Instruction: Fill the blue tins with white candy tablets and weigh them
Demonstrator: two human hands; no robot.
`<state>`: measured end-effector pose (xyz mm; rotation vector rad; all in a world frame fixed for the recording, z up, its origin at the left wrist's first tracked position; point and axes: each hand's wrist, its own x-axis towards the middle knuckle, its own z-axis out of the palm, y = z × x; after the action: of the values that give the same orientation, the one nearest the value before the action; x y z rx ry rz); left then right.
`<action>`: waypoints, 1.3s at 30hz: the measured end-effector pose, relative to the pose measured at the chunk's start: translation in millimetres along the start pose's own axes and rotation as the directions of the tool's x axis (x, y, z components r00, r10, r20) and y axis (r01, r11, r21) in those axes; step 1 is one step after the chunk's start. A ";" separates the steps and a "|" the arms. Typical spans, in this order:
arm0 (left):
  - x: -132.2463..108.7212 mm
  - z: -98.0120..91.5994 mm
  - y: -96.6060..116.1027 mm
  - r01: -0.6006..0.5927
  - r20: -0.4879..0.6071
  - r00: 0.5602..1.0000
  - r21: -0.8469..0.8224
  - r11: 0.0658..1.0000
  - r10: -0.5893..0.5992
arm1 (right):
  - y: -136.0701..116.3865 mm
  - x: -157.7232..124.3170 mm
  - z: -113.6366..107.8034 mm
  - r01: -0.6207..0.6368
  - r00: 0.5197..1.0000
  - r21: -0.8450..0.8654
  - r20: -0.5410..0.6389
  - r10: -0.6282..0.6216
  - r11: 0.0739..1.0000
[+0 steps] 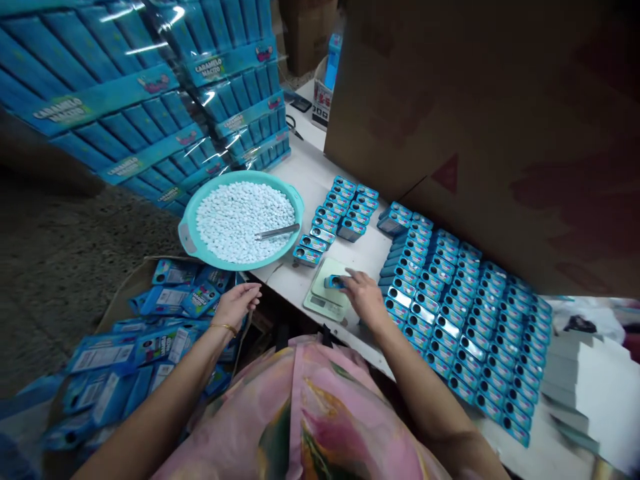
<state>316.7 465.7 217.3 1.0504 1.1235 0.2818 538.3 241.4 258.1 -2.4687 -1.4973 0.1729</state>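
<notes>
Head view: right hand point(363, 298) is reaching over a digital kitchen scale point(326, 291) at the table edge, fingers forward and pinching a small blue tin point(335, 282) against the thumb. Tin is sitting on or just above the scale's pale green platform; fingers partly hide it, so contact is hard to confirm. Left hand point(237, 305) is raised beside the table edge, open, fingers loosely spread, holding nothing visible. Gold bracelet point(224, 328) is circling that wrist. Flat blue printed cartons point(170, 300) are lying in a heap below left hand, off the table.

Teal plastic basin point(187, 237) is sitting left of the scale, filled with white candies point(245, 222), metal scoop point(277, 231) resting on top. Open blue tins are standing in tight rows on the white table point(320, 173): a short block point(335, 217) between basin and scale, a large block point(450, 313) right of the scale. Shrink-wrapped "Caramelo" boxes point(125, 100) are stacked at upper left. Scissors point(294, 127) are lying further along the table. Cardboard panel point(475, 113) is standing behind the large block. Pink patterned garment point(300, 413) is filling the bottom of the view.
</notes>
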 end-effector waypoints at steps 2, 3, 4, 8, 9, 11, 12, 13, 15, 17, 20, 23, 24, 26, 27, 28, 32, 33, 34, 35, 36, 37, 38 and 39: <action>1.3 -9.3 -3.6 0.016 -0.020 1.000 -0.028 0.999 -0.016 | 15.5 -9.4 -5.9 -0.092 0.991 0.069 -0.086 0.098 0.993; 2.0 -13.5 -5.6 0.031 -0.030 0.999 -0.047 0.998 -0.033 | 23.7 -14.9 -9.2 -0.129 0.983 0.097 -0.118 0.140 0.987; 2.6 -17.0 -7.4 0.045 -0.039 0.998 -0.066 0.997 -0.047 | 31.3 -20.5 -12.1 -0.155 0.976 0.118 -0.138 0.171 0.981; 3.5 -23.4 -11.4 0.075 -0.049 0.996 -0.097 0.992 -0.079 | 46.9 -39.7 -16.4 -0.194 0.961 0.160 -0.168 0.220 0.968; 3.3 -23.4 -11.8 0.075 -0.045 0.996 -0.099 0.992 -0.080 | 47.1 -42.9 -15.7 -0.200 0.957 0.165 -0.178 0.229 0.966; 2.3 -22.5 -12.2 0.071 -0.034 0.997 -0.102 0.992 -0.075 | 44.7 -47.2 -13.4 -0.211 0.950 0.171 -0.197 0.243 0.962; 1.5 -21.7 -12.3 0.067 -0.028 0.997 -0.101 0.993 -0.070 | 42.8 -48.5 -12.1 -0.212 0.948 0.174 -0.204 0.246 0.962; 0.6 -20.8 -12.3 0.058 -0.025 0.998 -0.095 0.994 -0.061 | 40.8 -49.4 -10.9 -0.209 0.947 0.178 -0.209 0.245 0.962; -0.7 -18.8 -11.3 0.034 -0.029 0.999 -0.063 0.997 -0.036 | 37.2 -50.7 -8.9 -0.204 0.945 0.182 -0.219 0.242 0.962; 0.6 -16.7 -6.6 -0.016 -0.045 0.999 -0.001 1.000 0.016 | 34.5 -52.0 -7.6 -0.206 0.944 0.186 -0.222 0.245 0.961; 14.1 -14.7 12.7 -0.168 -0.084 0.980 0.142 0.976 0.181 | 31.5 -55.3 -5.8 -0.213 0.945 0.196 -0.207 0.252 0.957; 46.9 -14.9 47.5 -0.339 -0.079 0.915 0.377 0.862 0.395 | 29.0 -60.3 -3.5 -0.223 0.944 0.209 -0.196 0.264 0.952; 61.3 -15.1 60.5 -0.365 -0.055 0.893 0.491 0.791 0.447 | 28.3 -62.2 -2.7 -0.226 0.944 0.212 -0.195 0.268 0.951; 92.0 -14.6 83.3 -0.368 0.033 0.862 0.726 0.581 0.506 | 27.1 -66.6 -1.8 -0.228 0.943 0.218 -0.194 0.271 0.949; 106.7 -13.4 91.6 -0.335 0.069 0.864 0.818 0.467 0.498 | 26.6 -69.0 -1.7 -0.228 0.943 0.221 -0.194 0.272 0.948; 120.1 -11.6 96.9 -0.278 0.085 0.886 0.883 0.377 0.455 | 26.2 -71.6 -2.0 -0.229 0.942 0.224 -0.193 0.274 0.947; 152.9 0.0 90.2 -0.111 0.047 0.958 0.970 0.215 0.281 | 24.8 -81.4 -5.0 -0.264 0.929 0.233 -0.199 0.312 0.936; 155.9 2.7 84.5 -0.114 0.049 0.961 0.967 0.226 0.274 | 24.4 -83.2 -5.4 -0.275 0.925 0.234 -0.199 0.323 0.932; 157.6 4.7 78.8 -0.133 0.062 0.961 0.958 0.254 0.270 | 24.2 -84.4 -5.4 -0.284 0.923 0.234 -0.195 0.331 0.930; 158.2 6.1 73.9 -0.161 0.077 0.960 0.938 0.306 0.268 | 23.9 -85.0 -5.1 -0.288 0.923 0.234 -0.189 0.334 0.928; 158.1 6.9 70.3 -0.190 0.090 0.958 0.910 0.368 0.273 | 23.8 -85.0 -4.4 -0.289 0.925 0.235 -0.179 0.334 0.928; 157.7 7.1 68.4 -0.216 0.097 0.953 0.883 0.417 0.288 | 23.6 -84.4 -3.5 -0.288 0.928 0.237 -0.171 0.331 0.928; 157.0 6.8 68.1 -0.236 0.091 0.946 0.851 0.469 0.311 | 23.5 -83.3 -2.5 -0.284 0.931 0.239 -0.165 0.327 0.929; 156.0 6.2 69.5 -0.249 0.065 0.942 0.793 0.556 0.329 | 23.4 -81.8 -1.5 -0.280 0.932 0.241 -0.163 0.323 0.929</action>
<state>413.7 601.3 179.8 2.0700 1.1705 0.0672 520.6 158.5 251.0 -2.4419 -0.9567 0.1280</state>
